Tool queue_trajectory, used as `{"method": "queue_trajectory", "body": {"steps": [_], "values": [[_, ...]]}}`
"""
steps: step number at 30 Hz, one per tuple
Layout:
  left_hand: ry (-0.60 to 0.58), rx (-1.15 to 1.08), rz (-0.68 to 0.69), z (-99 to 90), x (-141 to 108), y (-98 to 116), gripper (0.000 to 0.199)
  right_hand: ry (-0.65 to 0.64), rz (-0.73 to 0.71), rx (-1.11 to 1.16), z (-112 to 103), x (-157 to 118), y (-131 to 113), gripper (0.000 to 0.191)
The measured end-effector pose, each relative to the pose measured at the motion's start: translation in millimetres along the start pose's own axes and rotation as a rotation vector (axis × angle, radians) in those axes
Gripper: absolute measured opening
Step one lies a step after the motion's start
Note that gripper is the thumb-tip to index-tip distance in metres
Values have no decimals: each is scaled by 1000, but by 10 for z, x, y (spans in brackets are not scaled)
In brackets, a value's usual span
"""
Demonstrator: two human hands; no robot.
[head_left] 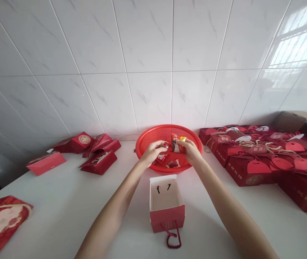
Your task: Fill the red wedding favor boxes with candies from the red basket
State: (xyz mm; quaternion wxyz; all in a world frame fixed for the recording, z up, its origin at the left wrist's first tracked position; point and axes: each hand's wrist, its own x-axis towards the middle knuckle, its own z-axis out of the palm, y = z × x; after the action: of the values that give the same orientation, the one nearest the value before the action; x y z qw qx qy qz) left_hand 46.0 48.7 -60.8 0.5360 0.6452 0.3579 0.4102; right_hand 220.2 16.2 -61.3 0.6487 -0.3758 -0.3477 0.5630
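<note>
Head view. The basket (153, 136) is standing on the worktop (131, 216), with both hands working over it. The left hand (152, 153), over the basket's left side, is pinching a small piece (166, 146) between its fingertips; the right hand (192, 151), over the right side, is clamping a printed packet (177, 145) between thumb and fingers. The open box (167, 217) is sitting just on the near side of the basket, apart from it, mouth facing up, between the forearms. It is lying toward the wearer from both hands, neither being clearly nearer; its long axis is seemingly running toward the basket, foreshortening making this uncertain. Loose packets (173, 163) are resting in the basket. Closed boxes (253, 176) are crowding to the basket's right, the outermost running out of frame; folded boxes (104, 163) are lying to its left. Fingers are masking most of the small piece, leaving its form unclear, and are covering part of the printed packet. The open box's near wall is hiding some of its inside. A bag (4, 223), well left of the basket and nearer, is being cut off.
</note>
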Motion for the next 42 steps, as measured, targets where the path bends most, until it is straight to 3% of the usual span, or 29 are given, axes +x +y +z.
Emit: {"method": "queue_trajectory", "body": {"steps": [6,13,19,35,42], "values": [[25,-7,-34,16,-3,10,20,-48,3,1,-9,4,16,28],[-89,3,43,-7,-18,-9,38,-88,0,-23,-52,26,46,34],[-100,30,55,-25,-22,-29,40,-108,-4,-27,-27,9,22,37],[-217,-9,156,-24,-34,-14,43,10,-21,82,-22,34,19,33],[-243,-56,123,-30,-47,-4,51,49,-21,63,-48,70,48,32]]}}
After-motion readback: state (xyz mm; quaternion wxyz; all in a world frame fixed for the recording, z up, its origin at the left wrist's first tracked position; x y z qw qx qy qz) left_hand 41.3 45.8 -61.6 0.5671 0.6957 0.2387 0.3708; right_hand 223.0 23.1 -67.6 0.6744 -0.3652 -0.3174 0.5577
